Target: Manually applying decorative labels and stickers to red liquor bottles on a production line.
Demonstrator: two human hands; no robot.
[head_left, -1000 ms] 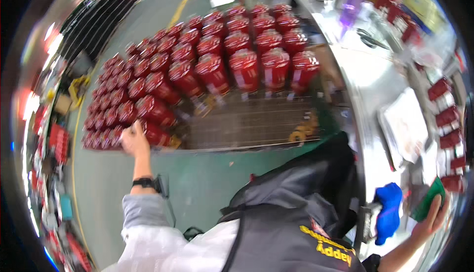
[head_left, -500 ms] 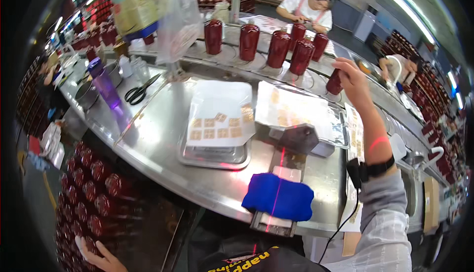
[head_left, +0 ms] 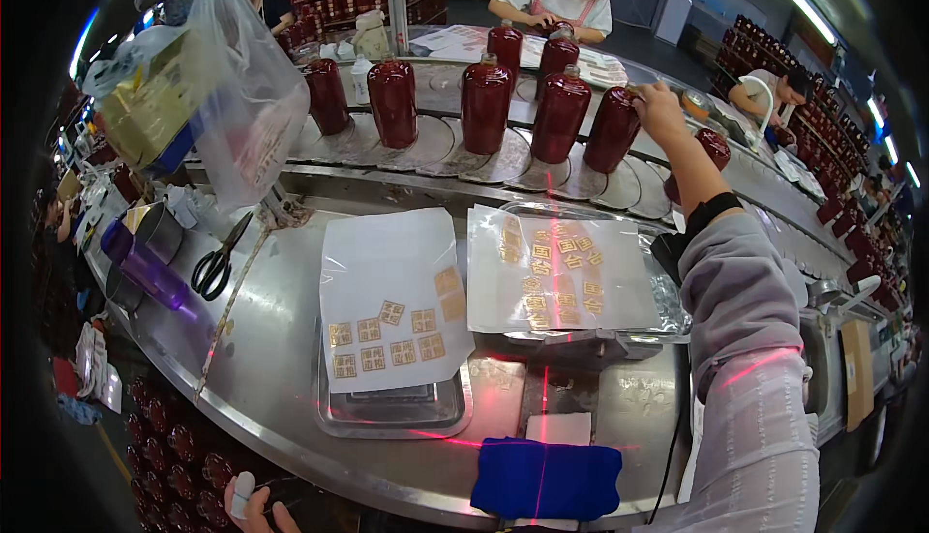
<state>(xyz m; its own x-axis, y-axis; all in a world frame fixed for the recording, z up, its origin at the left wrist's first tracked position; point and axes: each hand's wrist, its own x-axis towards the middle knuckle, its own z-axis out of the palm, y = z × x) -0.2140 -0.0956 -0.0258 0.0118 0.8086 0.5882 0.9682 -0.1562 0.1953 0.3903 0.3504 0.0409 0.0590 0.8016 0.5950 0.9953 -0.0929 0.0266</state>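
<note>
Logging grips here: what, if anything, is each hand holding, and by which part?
The right hand holds a red bottle by its neck. The left hand is near the lower-left bottles; whether it holds anything cannot be told.

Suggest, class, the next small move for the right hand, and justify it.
Probably, the right hand should ease the glossy dark-red bottle straight up before moving it sideways: its fingers are at the bottle's neck, and a neighbouring bottle stands close on the left, so a sideways pull might knock the two together.
</note>
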